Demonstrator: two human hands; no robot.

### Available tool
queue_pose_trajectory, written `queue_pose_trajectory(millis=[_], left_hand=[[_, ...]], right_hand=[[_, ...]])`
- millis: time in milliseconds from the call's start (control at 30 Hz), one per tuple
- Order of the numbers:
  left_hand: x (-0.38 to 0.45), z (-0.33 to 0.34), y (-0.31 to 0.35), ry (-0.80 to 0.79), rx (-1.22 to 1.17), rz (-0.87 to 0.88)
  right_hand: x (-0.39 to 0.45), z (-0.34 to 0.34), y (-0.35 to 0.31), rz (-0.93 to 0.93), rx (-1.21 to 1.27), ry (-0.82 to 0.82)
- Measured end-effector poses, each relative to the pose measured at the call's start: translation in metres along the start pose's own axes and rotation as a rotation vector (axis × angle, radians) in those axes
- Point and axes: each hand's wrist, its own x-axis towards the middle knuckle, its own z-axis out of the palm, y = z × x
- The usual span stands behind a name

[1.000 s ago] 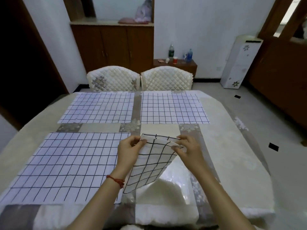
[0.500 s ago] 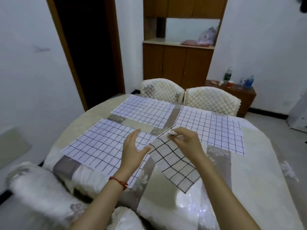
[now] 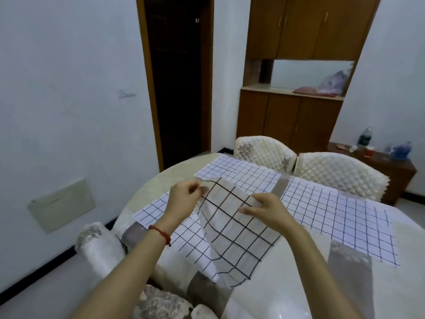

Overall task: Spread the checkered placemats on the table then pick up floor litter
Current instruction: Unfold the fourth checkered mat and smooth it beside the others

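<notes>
- Round tabletop (image 3: 299,284) under a glossy cream-and-grey patchwork cover, filling the lower right of the view.
- Three white thin-lined checkered placemats spread flat on it: far left one (image 3: 239,174), far right one (image 3: 345,217), near left one (image 3: 184,236) partly hidden behind the forearms.
- Two cream quilted chair backs (image 3: 340,171) at the far edge of the tabletop.
- Fourth placemat, a pale cloth with a bold black grid (image 3: 232,236), held up in the air above the near side of the tabletop, lower end hanging down and curling.
- Left hand (image 3: 184,201), red string bracelet (image 3: 161,233) at the wrist: narrow grip, thumb and fingers pinching the cloth's upper left edge.
- Right hand (image 3: 269,210): narrow grip too, pinching the cloth's upper right edge.
</notes>
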Motion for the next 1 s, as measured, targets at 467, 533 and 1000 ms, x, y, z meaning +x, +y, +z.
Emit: queue_pose_trajectory(millis=[467,533,1000], left_hand=[[0.037,-0.07,-0.027,0.251,-0.008,-0.053],[0.036,-0.073,-0.03,0.228,-0.036,-0.083],[0.015,-0.021,0.023,-0.018,0.156,0.169]], right_hand=[[0.043,0.013,-0.017,-0.017,0.202,0.297],[0.046,0.013,-0.027,-0.06,0.228,0.332],[0.051,0.021,-0.067,-0.271,0.041,0.095]])
